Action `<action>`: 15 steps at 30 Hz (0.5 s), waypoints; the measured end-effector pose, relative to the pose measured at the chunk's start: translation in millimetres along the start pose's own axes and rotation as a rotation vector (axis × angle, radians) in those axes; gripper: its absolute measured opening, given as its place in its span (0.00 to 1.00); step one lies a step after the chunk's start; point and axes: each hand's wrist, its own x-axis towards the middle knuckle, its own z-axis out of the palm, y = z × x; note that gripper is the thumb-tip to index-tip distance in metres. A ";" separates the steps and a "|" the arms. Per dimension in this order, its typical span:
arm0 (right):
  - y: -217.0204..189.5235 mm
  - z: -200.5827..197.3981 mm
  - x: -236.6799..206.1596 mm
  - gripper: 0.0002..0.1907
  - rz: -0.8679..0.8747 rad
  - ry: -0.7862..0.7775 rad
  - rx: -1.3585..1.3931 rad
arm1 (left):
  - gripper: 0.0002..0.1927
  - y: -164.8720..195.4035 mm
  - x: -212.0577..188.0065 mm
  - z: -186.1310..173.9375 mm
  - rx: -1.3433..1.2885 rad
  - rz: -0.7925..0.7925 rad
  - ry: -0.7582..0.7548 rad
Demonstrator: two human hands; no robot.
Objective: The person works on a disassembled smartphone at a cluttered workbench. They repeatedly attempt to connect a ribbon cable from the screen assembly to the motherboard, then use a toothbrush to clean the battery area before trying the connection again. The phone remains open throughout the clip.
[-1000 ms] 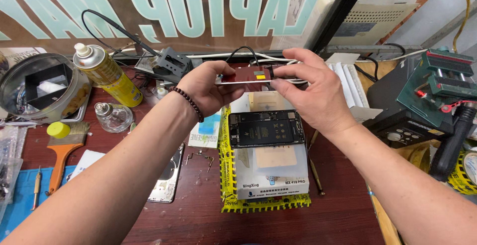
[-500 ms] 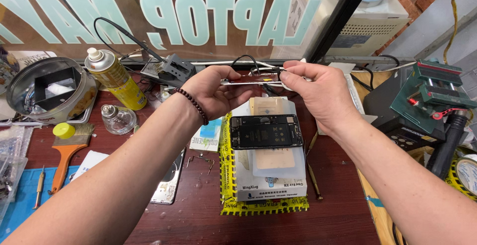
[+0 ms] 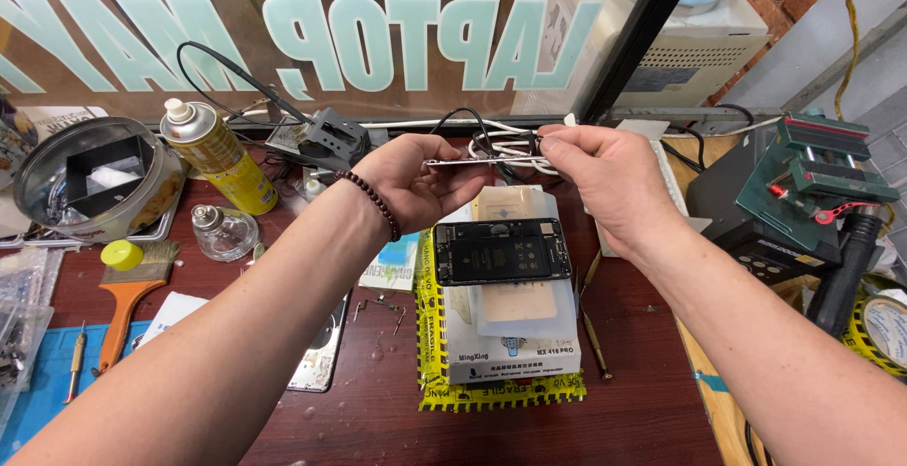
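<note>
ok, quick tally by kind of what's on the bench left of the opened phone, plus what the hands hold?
Thin flat phone part, held edge-on between left hand and right hand: 1
Yellow spray can: 1
Round metal tin: 1
Small glass bottle: 1
Orange-handled brush: 1
Opened phone: 1
Total: 6

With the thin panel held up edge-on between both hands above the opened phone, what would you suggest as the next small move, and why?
Probably tilt the thin panel flat and lower it toward the opened phone. The left hand and right hand pinch its two ends, it is edge-on to the camera, and the phone lies face-open on the white pad directly beneath, with nothing lying on it.
</note>
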 end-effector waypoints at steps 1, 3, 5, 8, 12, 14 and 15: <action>0.7 0.1 -0.7 0.14 -0.003 0.006 -0.030 | 0.11 -0.2 0.5 -0.5 -0.012 -0.001 0.011; 2.1 -1.1 -3.4 0.15 -0.009 0.021 -0.091 | 0.12 -1.4 2.0 -2.1 0.037 0.019 0.016; 3.5 -6.6 -7.8 0.14 -0.163 -0.038 -0.203 | 0.12 -4.3 4.5 -5.9 0.153 0.062 0.026; 9.7 -15.2 -13.0 0.14 -0.161 0.031 -0.211 | 0.10 -8.0 9.9 -18.8 0.423 0.218 0.030; 28.2 -23.7 -22.5 0.14 0.017 0.222 -0.229 | 0.08 -17.2 23.9 -42.8 0.626 0.421 -0.008; 39.8 -24.3 -28.1 0.14 0.071 0.238 -0.261 | 0.07 -21.8 33.4 -52.6 0.661 0.478 -0.019; 44.9 -24.7 -31.1 0.13 0.098 0.248 -0.279 | 0.07 -24.2 38.2 -56.1 0.677 0.511 -0.026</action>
